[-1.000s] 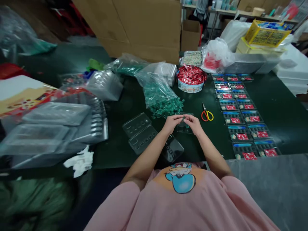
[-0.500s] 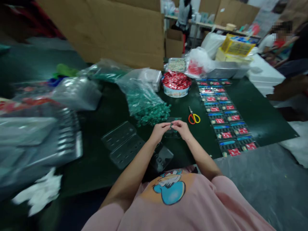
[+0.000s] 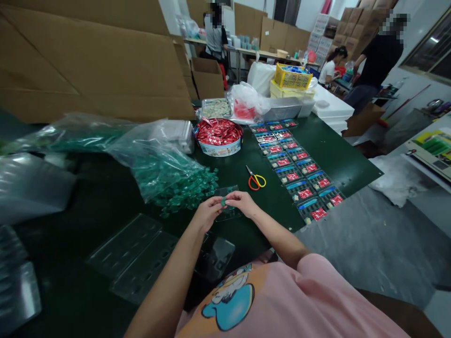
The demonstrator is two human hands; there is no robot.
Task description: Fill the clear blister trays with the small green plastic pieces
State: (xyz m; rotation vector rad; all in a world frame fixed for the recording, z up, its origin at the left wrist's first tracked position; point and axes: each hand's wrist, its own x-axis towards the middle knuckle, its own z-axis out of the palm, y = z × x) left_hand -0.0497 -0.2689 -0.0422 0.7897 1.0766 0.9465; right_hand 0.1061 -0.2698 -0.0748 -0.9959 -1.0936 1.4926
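Between the fingertips of both hands is a small green plastic piece (image 3: 223, 201). My left hand (image 3: 207, 212) pinches it from one side and my right hand (image 3: 242, 203) from the other. Just under them lies a clear plastic tray (image 3: 230, 214), partly covered by my fingers. A heap of similar green pieces (image 3: 190, 185) spills from a clear bag (image 3: 141, 150) to the left of my hands. Nearer my body rest an open clear blister shell (image 3: 136, 258) and another clear shell (image 3: 220, 253), partly behind my left forearm.
Scissors (image 3: 256, 180) with red and yellow handles lie beyond my right hand. Rows of filled trays (image 3: 299, 173) line the right side. A round tin (image 3: 220, 149) of red packets stands at the back, near a cardboard sheet (image 3: 95, 61). Other people are farther off.
My view has swung to the right, so the table's things sit farther left in it. Both hands stay together on the small green piece.
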